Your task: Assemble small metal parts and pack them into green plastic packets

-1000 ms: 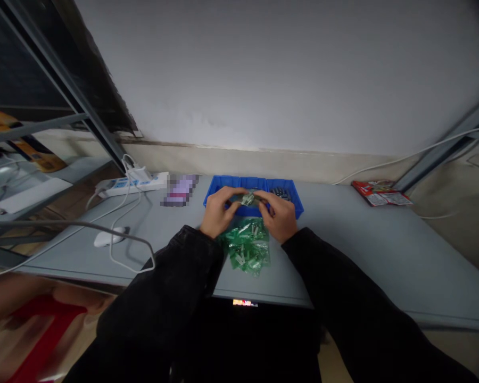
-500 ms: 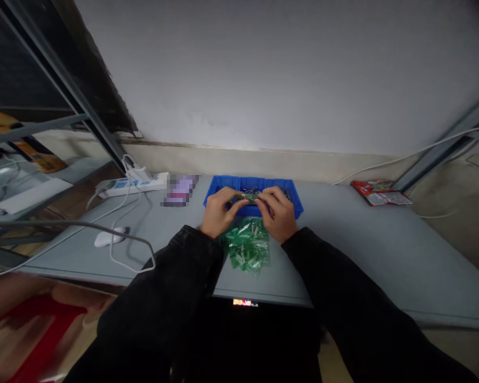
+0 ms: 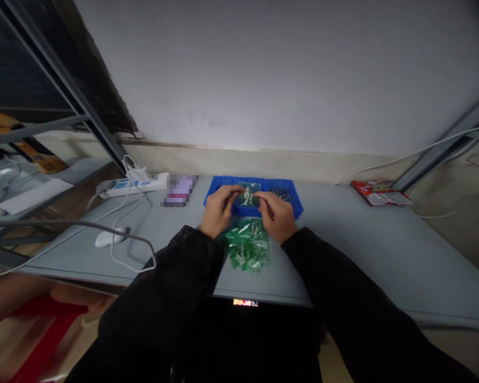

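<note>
A small clear greenish plastic bag (image 3: 248,196) with pale pieces inside is stretched between my two hands, above the middle of a blue compartment tray (image 3: 297,209). My left hand (image 3: 219,209) pinches its left side between thumb and fingers. On the other side, my right hand (image 3: 277,214) pinches the right edge. Dark metal parts (image 3: 280,194) lie in the tray's right compartment. Just in front of the tray, several filled green bags (image 3: 247,250) are piled on the table, with pale slim pieces showing through.
To the left are a white power strip (image 3: 143,183) with cables, a phone with a blurred screen (image 3: 180,190) and a white rounded object (image 3: 108,238). A red packet (image 3: 379,192) lies at the right. Part of another person (image 3: 35,319) shows at lower left.
The bag between my hands has turned from nearly edge-on to spread out, with its face and contents visible. My right fingers have shifted, uncovering the parts in the right compartment.
</note>
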